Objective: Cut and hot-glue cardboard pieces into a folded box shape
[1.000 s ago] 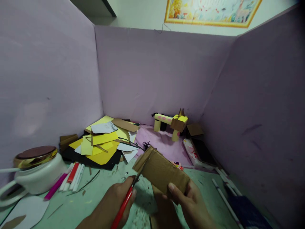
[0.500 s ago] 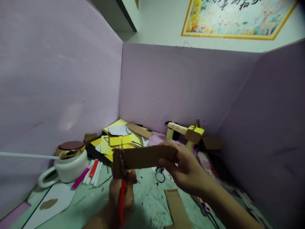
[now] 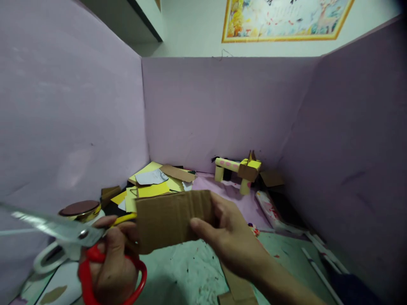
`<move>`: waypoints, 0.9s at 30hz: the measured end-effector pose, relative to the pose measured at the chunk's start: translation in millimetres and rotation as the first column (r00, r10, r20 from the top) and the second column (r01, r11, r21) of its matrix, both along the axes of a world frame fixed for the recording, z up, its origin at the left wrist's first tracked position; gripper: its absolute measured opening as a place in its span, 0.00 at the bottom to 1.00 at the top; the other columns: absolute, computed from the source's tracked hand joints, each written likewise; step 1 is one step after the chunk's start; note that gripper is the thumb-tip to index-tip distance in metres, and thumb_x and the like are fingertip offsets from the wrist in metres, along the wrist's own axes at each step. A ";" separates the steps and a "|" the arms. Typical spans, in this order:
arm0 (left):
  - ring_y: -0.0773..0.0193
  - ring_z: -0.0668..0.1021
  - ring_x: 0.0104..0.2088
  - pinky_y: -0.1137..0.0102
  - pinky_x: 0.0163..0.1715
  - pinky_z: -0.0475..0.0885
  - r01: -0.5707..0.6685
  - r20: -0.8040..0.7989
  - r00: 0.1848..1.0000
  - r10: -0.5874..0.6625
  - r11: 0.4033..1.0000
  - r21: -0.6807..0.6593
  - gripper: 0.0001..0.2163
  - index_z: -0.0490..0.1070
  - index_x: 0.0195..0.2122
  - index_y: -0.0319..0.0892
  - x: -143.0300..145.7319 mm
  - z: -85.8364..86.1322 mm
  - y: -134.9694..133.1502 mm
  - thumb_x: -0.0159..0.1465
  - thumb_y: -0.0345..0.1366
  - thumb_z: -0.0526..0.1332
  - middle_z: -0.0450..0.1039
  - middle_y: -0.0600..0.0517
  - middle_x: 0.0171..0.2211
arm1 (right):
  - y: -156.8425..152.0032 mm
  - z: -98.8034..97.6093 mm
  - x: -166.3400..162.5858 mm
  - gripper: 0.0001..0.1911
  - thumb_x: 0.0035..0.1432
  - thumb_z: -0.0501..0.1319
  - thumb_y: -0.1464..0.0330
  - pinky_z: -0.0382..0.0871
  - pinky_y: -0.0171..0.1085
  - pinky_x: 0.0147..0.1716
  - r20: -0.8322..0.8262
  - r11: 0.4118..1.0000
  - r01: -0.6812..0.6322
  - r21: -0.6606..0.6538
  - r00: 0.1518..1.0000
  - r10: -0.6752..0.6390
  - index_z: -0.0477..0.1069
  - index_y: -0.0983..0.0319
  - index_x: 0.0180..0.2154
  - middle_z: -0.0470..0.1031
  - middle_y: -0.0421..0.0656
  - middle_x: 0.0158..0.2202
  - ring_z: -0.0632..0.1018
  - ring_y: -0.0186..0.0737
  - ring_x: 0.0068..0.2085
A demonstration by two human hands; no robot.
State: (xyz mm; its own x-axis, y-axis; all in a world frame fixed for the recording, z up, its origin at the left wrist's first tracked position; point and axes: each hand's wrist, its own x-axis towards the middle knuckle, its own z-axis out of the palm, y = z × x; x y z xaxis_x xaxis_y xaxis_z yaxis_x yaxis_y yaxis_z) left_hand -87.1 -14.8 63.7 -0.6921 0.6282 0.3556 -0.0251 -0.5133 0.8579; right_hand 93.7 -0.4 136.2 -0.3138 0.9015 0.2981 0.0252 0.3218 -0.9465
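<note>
My right hand [image 3: 232, 235] pinches a piece of brown cardboard [image 3: 168, 222] by its right end, thumb in front and fingers behind. My left hand [image 3: 116, 262] has a pair of scissors [image 3: 84, 234] in it, with red handles around the palm and metal blades pointing left. Between its fingers also shows a thin yellow thing [image 3: 125, 218], whose kind I cannot make out. The left fingertips reach the cardboard's left edge; whether they grip it is hidden. Below my right hand lies another cardboard strip [image 3: 240, 288] on the table.
A white mug [image 3: 51, 258] with a brown and gold lid stands at the left, partly behind the scissors. Coloured paper scraps [image 3: 154, 188] lie at the back. A yellow paper animal model [image 3: 249, 169] stands at the back right. Purple panels [image 3: 222, 106] wall the table.
The scissors have swung from upright against the cardboard to pointing left, away from it. Both hands have shifted left in view, and the cardboard looks larger. The view has turned slightly right.
</note>
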 end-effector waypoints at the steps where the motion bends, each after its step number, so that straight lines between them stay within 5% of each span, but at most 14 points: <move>1: 0.65 0.72 0.17 0.72 0.15 0.70 0.051 0.006 0.999 -0.051 0.999 -0.001 0.12 0.62 0.35 0.47 8.1 -2.4 2.5 0.56 0.45 0.61 0.69 0.60 0.18 | 4.0 -15.1 11.7 0.14 0.44 0.62 0.71 0.70 0.37 0.30 -0.056 0.990 0.016 -0.141 0.998 -0.024 0.68 0.63 0.38 0.74 0.43 0.32 0.75 0.40 0.33; 4: 0.64 0.73 0.16 0.74 0.11 0.67 0.304 -0.009 0.951 -0.310 0.937 -0.173 0.18 0.61 0.40 0.46 32.7 -18.3 7.3 0.54 0.46 0.64 0.72 0.58 0.20 | 5.7 -59.0 45.1 0.17 0.41 0.66 0.66 0.70 0.37 0.27 -0.200 0.918 0.050 -0.392 0.970 -0.138 0.69 0.63 0.36 0.75 0.41 0.28 0.75 0.40 0.28; 7: 0.69 0.69 0.14 0.76 0.12 0.64 0.504 0.008 0.835 -0.551 0.758 -0.413 0.18 0.61 0.43 0.45 52.5 -38.8 6.3 0.57 0.48 0.62 0.67 0.60 0.17 | -3.2 -90.8 63.0 0.19 0.38 0.68 0.67 0.70 0.39 0.34 -0.271 0.867 0.069 -0.493 0.935 -0.228 0.70 0.63 0.36 0.78 0.42 0.29 0.77 0.43 0.31; 10: 0.71 0.68 0.14 0.77 0.13 0.63 0.592 0.039 0.748 -0.663 0.639 -0.491 0.18 0.61 0.44 0.45 64.2 -51.0 3.6 0.58 0.47 0.61 0.62 0.63 0.17 | -10.7 -107.7 65.7 0.20 0.35 0.70 0.68 0.69 0.40 0.35 -0.296 0.825 0.096 -0.556 0.905 -0.305 0.71 0.63 0.35 0.78 0.42 0.30 0.78 0.45 0.33; 17: 0.72 0.66 0.18 0.77 0.16 0.62 0.523 -0.085 0.747 -0.659 0.662 -0.536 0.20 0.62 0.46 0.44 62.0 -40.5 14.8 0.54 0.42 0.65 0.60 0.62 0.20 | -10.3 -118.6 70.6 0.16 0.38 0.72 0.64 0.65 0.32 0.25 -0.311 0.819 0.060 -0.571 0.907 -0.283 0.71 0.64 0.28 0.74 0.38 0.23 0.73 0.34 0.24; 23: 0.73 0.65 0.17 0.78 0.14 0.60 0.625 0.060 0.727 -0.684 0.624 -0.469 0.25 0.60 0.49 0.44 63.3 -42.9 23.1 0.53 0.43 0.66 0.64 0.61 0.22 | -8.9 -124.1 64.7 0.19 0.34 0.75 0.62 0.69 0.35 0.25 -0.410 0.793 0.010 -0.609 0.852 -0.325 0.68 0.63 0.24 0.75 0.39 0.21 0.75 0.35 0.22; 27: 0.73 0.65 0.16 0.78 0.14 0.60 0.683 0.091 0.668 -0.739 0.560 -0.469 0.20 0.65 0.41 0.41 73.3 -49.7 20.5 0.51 0.42 0.68 0.64 0.60 0.19 | -11.1 -123.3 53.3 0.20 0.34 0.75 0.62 0.71 0.36 0.26 -0.401 0.772 0.037 -0.634 0.839 -0.369 0.67 0.63 0.26 0.76 0.39 0.23 0.77 0.37 0.24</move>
